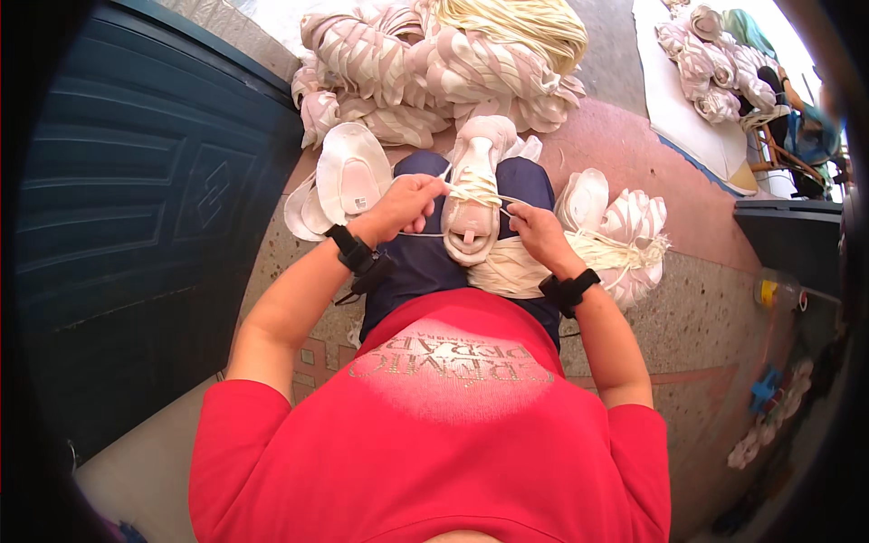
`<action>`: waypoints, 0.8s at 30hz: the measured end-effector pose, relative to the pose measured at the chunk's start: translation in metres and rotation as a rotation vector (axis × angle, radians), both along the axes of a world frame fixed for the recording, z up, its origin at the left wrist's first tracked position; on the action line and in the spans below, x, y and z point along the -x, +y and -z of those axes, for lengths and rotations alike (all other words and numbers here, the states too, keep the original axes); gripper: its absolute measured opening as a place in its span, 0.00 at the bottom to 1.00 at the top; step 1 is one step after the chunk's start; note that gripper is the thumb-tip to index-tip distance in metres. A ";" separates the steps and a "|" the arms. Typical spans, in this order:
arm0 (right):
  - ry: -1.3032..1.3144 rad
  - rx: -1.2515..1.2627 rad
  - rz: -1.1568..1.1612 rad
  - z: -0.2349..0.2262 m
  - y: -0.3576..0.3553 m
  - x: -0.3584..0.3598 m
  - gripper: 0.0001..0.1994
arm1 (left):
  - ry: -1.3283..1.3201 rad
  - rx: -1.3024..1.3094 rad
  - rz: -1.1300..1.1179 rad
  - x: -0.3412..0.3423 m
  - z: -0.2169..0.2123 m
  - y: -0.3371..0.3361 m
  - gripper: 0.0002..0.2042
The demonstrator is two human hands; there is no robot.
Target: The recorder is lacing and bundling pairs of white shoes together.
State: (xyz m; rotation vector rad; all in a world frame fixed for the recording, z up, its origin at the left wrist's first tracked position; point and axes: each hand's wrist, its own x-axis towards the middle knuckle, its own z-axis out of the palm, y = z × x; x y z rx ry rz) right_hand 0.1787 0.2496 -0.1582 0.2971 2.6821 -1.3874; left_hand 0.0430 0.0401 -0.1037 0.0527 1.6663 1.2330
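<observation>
A pale pink and white shoe upper (pixel 471 217) rests between my knees, its toe pointing away from me. A cream shoelace (pixel 475 192) criss-crosses its front. On the left side of the lacing, my left hand (pixel 405 206) pinches one lace end, fingers closed. Over my right thigh, my right hand (pixel 540 235) is closed on the lace's other end, which runs taut to the upper. Beneath that hand a bundle of cream laces (pixel 511 270) lies across my lap. Loose uppers (pixel 351 176) sit beside my left knee.
A large heap of pink and white uppers (pixel 389 68) lies ahead, topped by a hank of cream laces (pixel 520 27). More uppers (pixel 634 222) lie at my right. A dark blue door (pixel 154 199) stands close on the left. Another person (pixel 806 127) sits far right beside more uppers.
</observation>
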 end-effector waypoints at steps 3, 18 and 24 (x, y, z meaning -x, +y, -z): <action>0.036 -0.143 -0.015 0.006 -0.002 0.002 0.09 | 0.092 0.067 0.115 -0.008 0.010 0.003 0.13; -0.124 -0.350 -0.085 0.008 -0.010 0.018 0.10 | 0.347 0.172 0.108 -0.021 0.031 -0.006 0.11; 0.004 -0.588 -0.277 0.006 -0.023 0.024 0.06 | 0.713 0.186 0.093 -0.027 0.040 -0.009 0.11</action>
